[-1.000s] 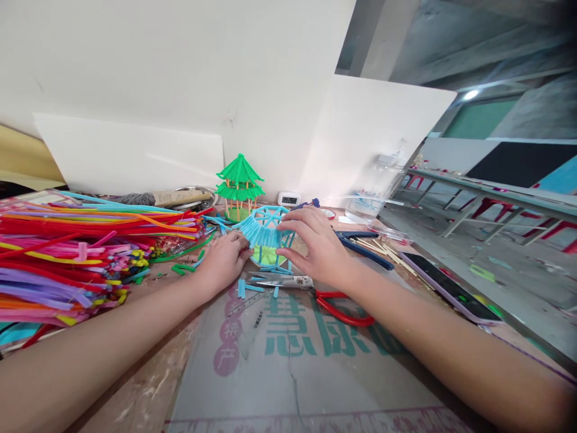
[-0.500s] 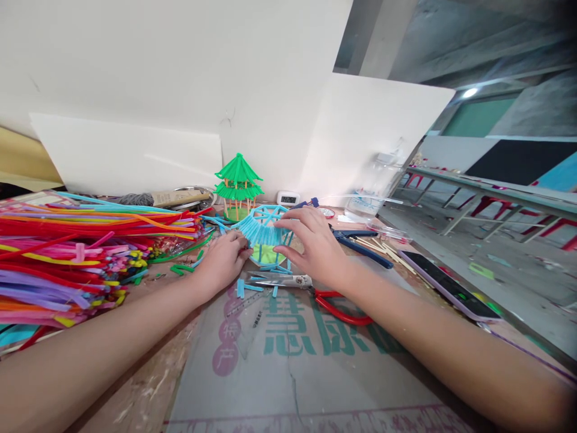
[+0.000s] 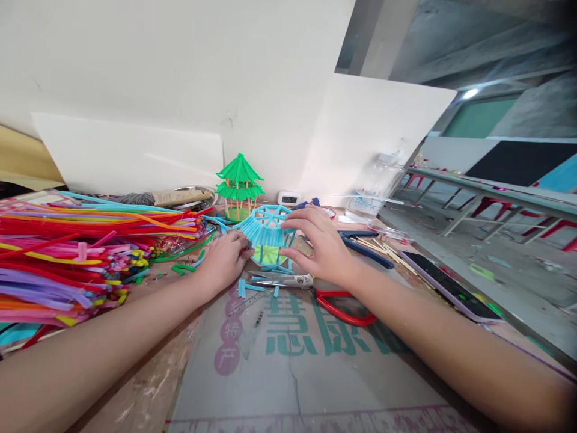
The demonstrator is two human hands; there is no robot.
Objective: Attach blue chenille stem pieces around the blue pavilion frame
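A light-blue pipe-cleaner pavilion model (image 3: 267, 231) with a fringed roof and a green base stands on the table. My left hand (image 3: 224, 260) pinches the roof's left edge with closed fingers. My right hand (image 3: 321, 245) grips the model's right side, thumb low and fingers over the roof frame. Behind it stands a finished green pavilion (image 3: 239, 183) on wooden posts. Short blue pipe-cleaner offcuts (image 3: 247, 287) lie in front of the model.
A big pile of coloured pipe cleaners (image 3: 76, 252) fills the left. Red-handled scissors (image 3: 315, 291) lie in front of my right hand, blue-handled pliers (image 3: 365, 249) and wooden sticks to its right, a phone (image 3: 451, 288) further right. A small digital clock (image 3: 289, 199) stands by the wall.
Almost nothing; my right hand's fingers shifted slightly on the blue roof. My left hand kept its pinch.
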